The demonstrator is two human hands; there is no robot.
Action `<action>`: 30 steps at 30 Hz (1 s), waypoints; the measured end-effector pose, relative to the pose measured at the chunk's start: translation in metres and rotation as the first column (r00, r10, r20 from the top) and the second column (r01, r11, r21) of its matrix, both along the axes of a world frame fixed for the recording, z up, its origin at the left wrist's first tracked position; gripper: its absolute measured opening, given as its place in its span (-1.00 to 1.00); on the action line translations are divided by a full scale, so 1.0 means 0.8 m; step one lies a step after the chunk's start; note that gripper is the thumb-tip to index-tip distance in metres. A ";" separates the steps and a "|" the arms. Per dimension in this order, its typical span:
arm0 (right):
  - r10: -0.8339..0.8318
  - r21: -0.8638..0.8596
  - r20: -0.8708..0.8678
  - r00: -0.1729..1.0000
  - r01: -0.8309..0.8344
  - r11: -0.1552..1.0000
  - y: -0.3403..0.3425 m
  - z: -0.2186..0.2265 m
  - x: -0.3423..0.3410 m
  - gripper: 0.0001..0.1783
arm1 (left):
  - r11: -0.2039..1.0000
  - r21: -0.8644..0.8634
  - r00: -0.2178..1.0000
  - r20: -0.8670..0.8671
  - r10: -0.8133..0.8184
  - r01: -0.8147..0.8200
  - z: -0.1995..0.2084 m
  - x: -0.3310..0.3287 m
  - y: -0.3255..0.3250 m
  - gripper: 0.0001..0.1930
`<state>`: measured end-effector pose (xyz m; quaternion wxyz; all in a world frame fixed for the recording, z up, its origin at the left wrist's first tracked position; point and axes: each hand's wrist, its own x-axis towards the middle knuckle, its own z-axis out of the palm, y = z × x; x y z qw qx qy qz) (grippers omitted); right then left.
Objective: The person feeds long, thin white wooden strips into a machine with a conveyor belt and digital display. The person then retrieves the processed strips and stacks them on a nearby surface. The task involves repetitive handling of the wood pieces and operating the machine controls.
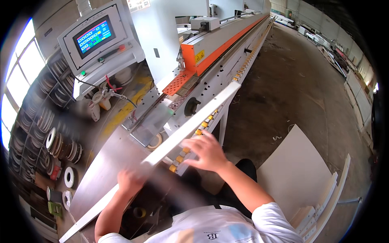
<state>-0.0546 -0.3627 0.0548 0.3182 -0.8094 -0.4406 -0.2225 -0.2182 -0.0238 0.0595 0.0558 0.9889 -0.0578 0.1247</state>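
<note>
A long white strip of board [194, 117] lies slantwise along the near side of a long machine [231, 48], over its row of yellow rollers [198, 132]. My right hand [207, 153] is open beside the strip, fingers spread above the rollers; nothing shows in its grasp. My left hand [131, 181] is by the strip's near end, at the edge of a smooth metal table [109, 162]. Motion smears its fingers, so its grip is hidden. Another long white edge [87, 218] runs below it to the lower left; I cannot tell whether it joins the strip.
A control panel with a lit screen [95, 36] stands at the upper left. Racks and rolls of edging tape [50, 137] line the left side. A pale board [298, 162] and several white strips [338, 194] are at the lower right. An orange guard [178, 83] covers the machine's near end.
</note>
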 end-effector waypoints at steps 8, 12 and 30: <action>-0.410 -0.082 -0.191 0.892 0.401 0.912 -0.134 -0.155 -0.017 -0.48 | 0.929 -0.052 0.931 0.001 0.366 -0.365 -0.019 -0.055 0.135 -0.51; -0.505 -0.181 -0.287 0.814 0.472 0.863 -0.165 -0.217 -0.041 -0.49 | 0.915 -0.018 0.913 0.061 0.403 -0.402 -0.024 -0.050 0.166 -0.52; -0.573 -0.142 -0.459 0.679 0.581 0.802 -0.200 -0.265 -0.063 -0.61 | 0.954 0.209 0.941 0.307 0.145 -0.216 -0.072 0.310 0.046 -0.86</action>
